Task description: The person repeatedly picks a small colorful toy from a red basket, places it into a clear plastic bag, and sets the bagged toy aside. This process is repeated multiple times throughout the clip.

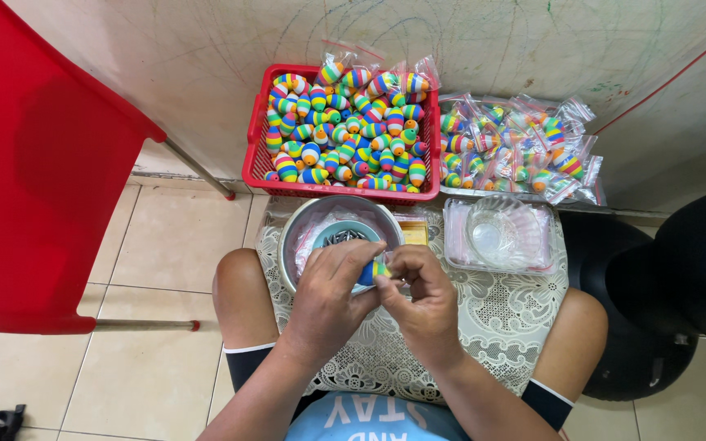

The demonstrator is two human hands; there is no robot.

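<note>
My left hand (330,287) and my right hand (423,292) meet over my lap, together gripping one small rainbow-striped toy (375,270); only a blue and yellow bit of it shows between the fingers. Just beyond the hands a metal bowl (297,229) rests on my knees, holding a smaller bowl of little dark metal pieces (345,236). A red plastic basket (259,155) heaped with several of the same striped toys stands on the floor by the wall.
A white lace cloth (508,314) covers my lap. A stack of clear small bags (500,235) lies at its right. Bagged striped toys (516,147) pile against the wall. A red plastic chair (34,163) stands left, a black stool (639,343) right.
</note>
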